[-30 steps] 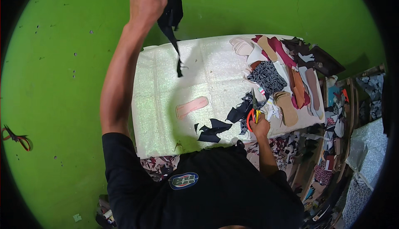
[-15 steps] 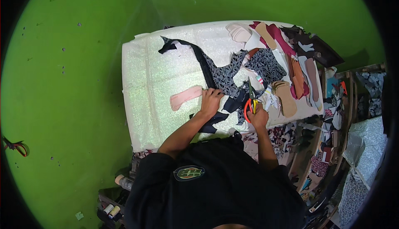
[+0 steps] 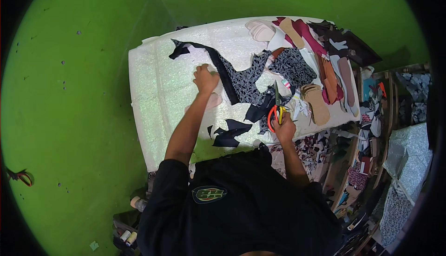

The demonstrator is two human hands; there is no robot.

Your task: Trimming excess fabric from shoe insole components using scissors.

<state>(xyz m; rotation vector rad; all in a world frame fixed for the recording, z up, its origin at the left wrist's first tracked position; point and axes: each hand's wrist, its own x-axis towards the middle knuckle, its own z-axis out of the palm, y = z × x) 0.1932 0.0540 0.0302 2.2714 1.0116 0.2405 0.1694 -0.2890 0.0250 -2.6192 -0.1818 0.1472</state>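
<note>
My right hand point(image 3: 285, 128) grips a pair of scissors point(image 3: 277, 106) with red and yellow handles, blades pointing away from me. Over the pale table, my left hand point(image 3: 206, 78) reaches out with loosely bent fingers apart and nothing visible in them. Just to its right lies a patterned dark fabric piece point(image 3: 246, 83), with a long black-edged strip curving to the far left. Part of a pink sole-shaped piece point(image 3: 214, 100) shows beside my left forearm, which covers its middle. Black scraps point(image 3: 231, 133) lie between my arms.
The white-covered table point(image 3: 155, 102) stands against a green wall. Tan sole-shaped pieces point(image 3: 317, 105), another patterned cloth point(image 3: 292, 68), and maroon and brown strips point(image 3: 331, 82) crowd its right side. Wooden shelves point(image 3: 388, 135) stuffed with scraps stand at the right; thread spools point(image 3: 131, 238) sit lower left.
My left hand has left the patterned fabric's lower edge and moved up and left, its forearm now crossing the pink piece. My right hand keeps the scissors in about the same place.
</note>
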